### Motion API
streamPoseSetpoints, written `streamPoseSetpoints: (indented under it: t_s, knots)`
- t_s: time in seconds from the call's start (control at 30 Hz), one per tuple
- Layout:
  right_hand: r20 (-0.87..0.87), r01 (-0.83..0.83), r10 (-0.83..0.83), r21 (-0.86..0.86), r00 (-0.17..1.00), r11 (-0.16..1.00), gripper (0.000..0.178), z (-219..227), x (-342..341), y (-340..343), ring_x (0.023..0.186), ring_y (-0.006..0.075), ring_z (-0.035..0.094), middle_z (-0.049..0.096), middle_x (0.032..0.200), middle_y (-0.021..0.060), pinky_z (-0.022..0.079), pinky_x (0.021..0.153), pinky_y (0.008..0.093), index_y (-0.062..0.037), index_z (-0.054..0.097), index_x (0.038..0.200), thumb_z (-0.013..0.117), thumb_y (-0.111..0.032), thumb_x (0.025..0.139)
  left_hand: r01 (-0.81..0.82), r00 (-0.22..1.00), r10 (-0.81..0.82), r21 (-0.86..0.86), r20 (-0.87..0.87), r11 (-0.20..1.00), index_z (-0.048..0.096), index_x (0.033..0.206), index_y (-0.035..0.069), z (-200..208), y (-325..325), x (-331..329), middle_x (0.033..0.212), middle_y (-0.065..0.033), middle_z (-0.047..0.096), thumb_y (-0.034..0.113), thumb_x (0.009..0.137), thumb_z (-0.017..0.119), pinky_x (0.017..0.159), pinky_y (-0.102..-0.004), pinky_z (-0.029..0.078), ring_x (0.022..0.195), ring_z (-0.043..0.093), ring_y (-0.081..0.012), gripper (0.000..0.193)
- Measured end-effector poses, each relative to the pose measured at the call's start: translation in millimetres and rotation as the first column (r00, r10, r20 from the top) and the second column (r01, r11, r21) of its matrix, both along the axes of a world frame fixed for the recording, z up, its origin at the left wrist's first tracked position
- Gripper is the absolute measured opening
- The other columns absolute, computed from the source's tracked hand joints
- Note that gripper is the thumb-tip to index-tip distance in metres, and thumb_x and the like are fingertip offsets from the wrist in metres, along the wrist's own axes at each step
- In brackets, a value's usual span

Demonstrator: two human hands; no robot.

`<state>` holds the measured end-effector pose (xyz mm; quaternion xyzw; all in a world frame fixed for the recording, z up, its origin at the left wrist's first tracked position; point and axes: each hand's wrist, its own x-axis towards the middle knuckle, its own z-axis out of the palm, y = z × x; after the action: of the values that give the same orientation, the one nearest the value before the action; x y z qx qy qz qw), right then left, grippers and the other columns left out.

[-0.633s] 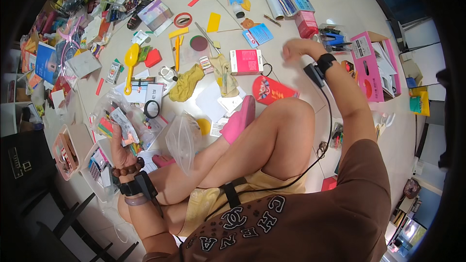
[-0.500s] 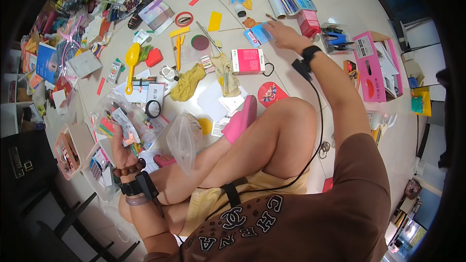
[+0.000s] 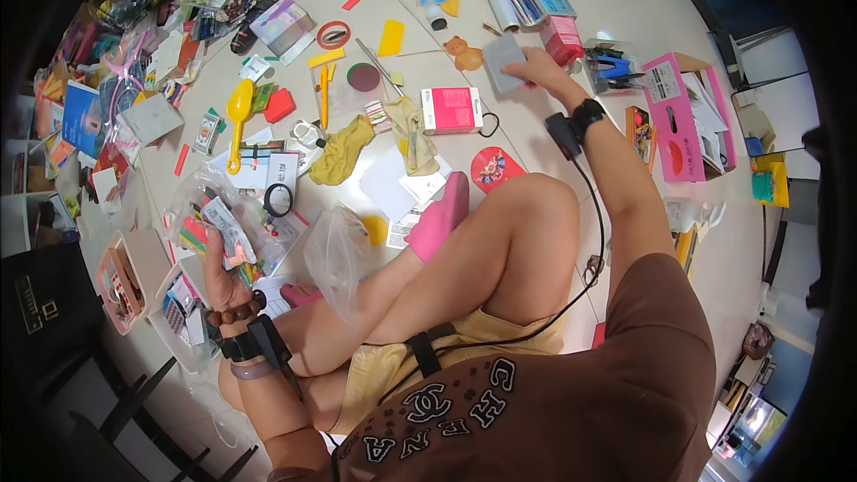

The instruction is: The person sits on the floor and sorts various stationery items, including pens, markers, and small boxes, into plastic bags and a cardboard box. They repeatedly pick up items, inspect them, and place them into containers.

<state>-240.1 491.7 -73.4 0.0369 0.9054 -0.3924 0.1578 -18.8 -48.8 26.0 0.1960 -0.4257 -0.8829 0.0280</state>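
Observation:
At the far right of the floor, my right hand [image 3: 543,71] grips a flat pack [image 3: 503,62] by its edge. The pack is tilted up and shows a plain grey-blue face. A brown bear-shaped piece [image 3: 464,54] lies just left of it. On the near left, my left hand [image 3: 223,275] is closed on a clear plastic bag [image 3: 190,205] stuffed with colourful strips and small packets; its fingers are partly hidden behind the bag. By that hand lies a black ring [image 3: 278,200], perhaps a tape roll.
Around my legs lie a pink-and-white box [image 3: 453,111], an olive cloth [image 3: 342,153], a yellow scoop [image 3: 239,112] and an empty clear bag [image 3: 332,254]. A pink box [image 3: 665,116] of papers stands right, beside a clear tray [image 3: 611,65]. Clutter heaps up at left.
My right hand has raised and turned the pack from its blue printed side to a grey one, shifting it right and uncovering the bear-shaped piece. The left hand stays put.

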Motion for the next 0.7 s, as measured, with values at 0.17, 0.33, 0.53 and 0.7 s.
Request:
streamPoseSetpoints:
  t_s: [0.17, 0.33, 0.53, 0.7]
  knots:
    - [0.076, -0.091, 0.07, 0.338, 0.995, 0.937, 0.036, 3.8, 22.7, 27.5, 0.059, 0.0207, 0.061, 0.062, 0.069, 0.0093, 0.047, 0.052, 0.034, -0.0008, 0.063, 0.086, 0.067, -0.035, 0.075, -0.006, 1.0, 0.006, 0.027, 0.007, 1.0, 0.047, 0.125, 0.004, 5.3, 8.1, 1.0, 0.113, -0.0118, 0.061, 0.02, 0.091, 0.056, 0.079, -0.0294, 0.055, 0.093, 0.064, -0.0179, 0.038]
    - [-0.203, -0.056, 0.146, 0.391, 0.968, 0.919, 0.041, -20.4, -21.3, -13.2, 0.082, 0.0315, 0.062, 0.064, 0.08, 0.0175, 0.048, 0.07, 0.0388, -0.0014, 0.064, 0.079, 0.068, -0.041, 0.071, 0.049, 0.998, -0.047, -0.035, 0.046, 0.998, 0.039, 0.133, 0.003, -1.5, 1.0, 1.3, 0.123, -0.0121, 0.054, 0.023, 0.091, 0.055, 0.088, -0.0329, 0.05, 0.108, 0.057, -0.0206, 0.049]
    - [-0.052, -0.128, 0.176, 0.495, 0.983, 0.859, 0.067, -39.3, -60.4, -62.3, 0.1, 0.0334, 0.058, 0.059, 0.108, 0.0205, 0.049, 0.082, 0.039, 0.0018, 0.059, 0.105, 0.075, -0.047, 0.062, 0.079, 0.997, -0.078, -0.089, 0.019, 0.993, 0.036, 0.135, 0.004, -5.7, -4.2, -0.3, 0.123, -0.0127, 0.053, 0.022, 0.091, 0.055, 0.081, -0.0313, 0.055, 0.108, 0.057, -0.0202, 0.051]
    - [0.048, -0.213, 0.229, 0.591, 0.972, 0.778, 0.07, -43.0, -63.9, -55.1, 0.095, 0.0302, 0.062, 0.063, 0.098, 0.0188, 0.049, 0.082, 0.0351, 0.0023, 0.059, 0.104, 0.079, -0.047, 0.057, 0.034, 0.999, -0.037, -0.063, -0.039, 0.997, 0.036, 0.135, 0.004, -6.5, 0.4, -0.8, 0.125, -0.0124, 0.052, 0.02, 0.09, 0.056, 0.088, -0.0332, 0.051, 0.109, 0.056, -0.0213, 0.052]
